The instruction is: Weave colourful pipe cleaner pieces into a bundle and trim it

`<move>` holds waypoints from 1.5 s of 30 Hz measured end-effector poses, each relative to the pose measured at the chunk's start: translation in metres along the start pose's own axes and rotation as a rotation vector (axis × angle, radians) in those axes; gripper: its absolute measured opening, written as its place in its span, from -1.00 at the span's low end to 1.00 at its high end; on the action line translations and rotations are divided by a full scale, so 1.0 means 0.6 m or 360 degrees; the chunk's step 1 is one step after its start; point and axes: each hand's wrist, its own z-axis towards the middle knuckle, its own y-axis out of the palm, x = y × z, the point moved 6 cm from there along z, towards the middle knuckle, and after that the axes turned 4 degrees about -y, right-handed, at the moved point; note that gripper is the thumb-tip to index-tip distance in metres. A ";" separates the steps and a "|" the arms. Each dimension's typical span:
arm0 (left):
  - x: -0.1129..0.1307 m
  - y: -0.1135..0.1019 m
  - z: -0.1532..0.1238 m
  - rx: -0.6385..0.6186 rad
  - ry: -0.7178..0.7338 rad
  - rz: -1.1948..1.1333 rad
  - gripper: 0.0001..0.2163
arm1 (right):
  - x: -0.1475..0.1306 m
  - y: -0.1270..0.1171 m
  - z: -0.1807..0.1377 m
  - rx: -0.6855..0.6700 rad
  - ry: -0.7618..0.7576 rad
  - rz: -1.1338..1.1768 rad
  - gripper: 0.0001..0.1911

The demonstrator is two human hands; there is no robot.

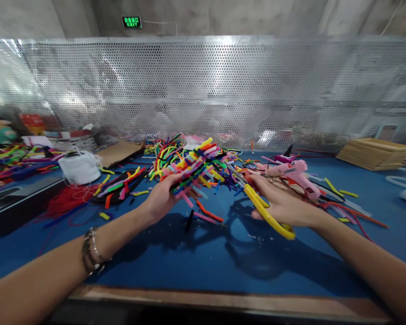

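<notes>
My left hand point(162, 196) is closed around a thick bundle of short pipe cleaner pieces point(196, 169) in many colours, held above the blue table point(196, 257). My right hand point(284, 205) grips yellow-handled scissors point(267, 212), whose blades point up and left into the bundle. A few cut pieces, one orange point(209, 212) and one pink, hang or lie just under the bundle. A bracelet point(91, 250) circles my left wrist.
A pink glue gun point(292, 174) lies behind my right hand. At the left stand a white bag point(81, 167), red string and more pipe cleaners. Wooden boards point(375, 153) are stacked at the far right. A perforated metal screen point(203, 90) closes the table's back.
</notes>
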 end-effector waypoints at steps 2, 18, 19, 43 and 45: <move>0.002 -0.002 0.000 0.0018 0.0006 -0.0058 -0.75 | 0.001 -0.001 0.000 0.0034 -0.0036 -0.0005 -0.19; -0.020 0.016 -0.015 -0.0145 -0.0172 0.0075 -0.69 | 0.001 0.004 0.002 0.0001 0.0014 0.0076 -0.26; -0.020 0.016 -0.014 -0.0136 -0.0178 0.0084 -0.68 | 0.000 0.004 0.002 -0.0008 0.0005 0.0110 -0.27; -0.025 0.014 -0.021 0.0052 -0.0251 0.0145 -0.76 | -0.027 -0.009 0.002 0.0017 -0.0164 0.0001 -0.60; -0.023 0.015 -0.022 0.0062 -0.0246 0.0169 -0.76 | -0.028 -0.011 0.002 0.0020 -0.0172 -0.0019 -0.61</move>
